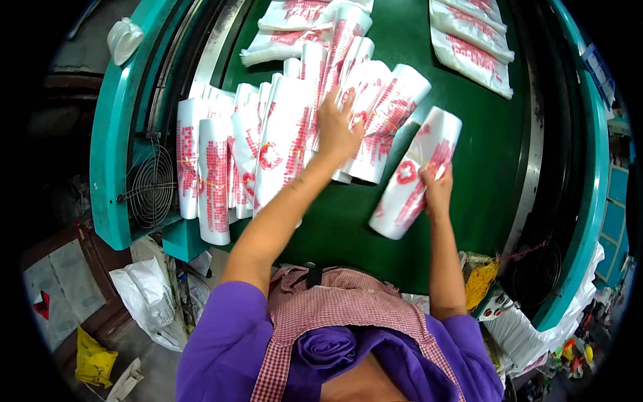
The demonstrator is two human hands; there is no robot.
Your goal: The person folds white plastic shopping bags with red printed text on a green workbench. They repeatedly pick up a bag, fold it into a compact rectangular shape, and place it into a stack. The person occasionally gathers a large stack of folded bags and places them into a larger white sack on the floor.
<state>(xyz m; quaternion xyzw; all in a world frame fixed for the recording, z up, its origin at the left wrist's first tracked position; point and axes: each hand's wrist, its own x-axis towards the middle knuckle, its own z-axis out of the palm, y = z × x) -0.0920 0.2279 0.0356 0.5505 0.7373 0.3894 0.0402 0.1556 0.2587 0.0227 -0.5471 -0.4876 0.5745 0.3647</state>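
My right hand [439, 191] is closed round the side of a rolled bundle of plastic bags [408, 177], white with red print, held tilted over the green bed [479, 144]. To its left, my left hand [340, 130] lies with fingers stretched out on a pile of similar rolls [284, 144]. Thin yellowish bands circle some of these rolls. One banded roll [395, 100] leans just right of my left hand, apart from the roll in my right hand. My left fingertips are slightly blurred.
Flat stacks of printed bags lie at the far right [472, 43] and far middle [295, 33] of the bed. Teal machine rails [114, 154] flank it. A round wire guard [151, 187] sits at left. Yellow strings [481, 285] and a control box [495, 305] are near right.
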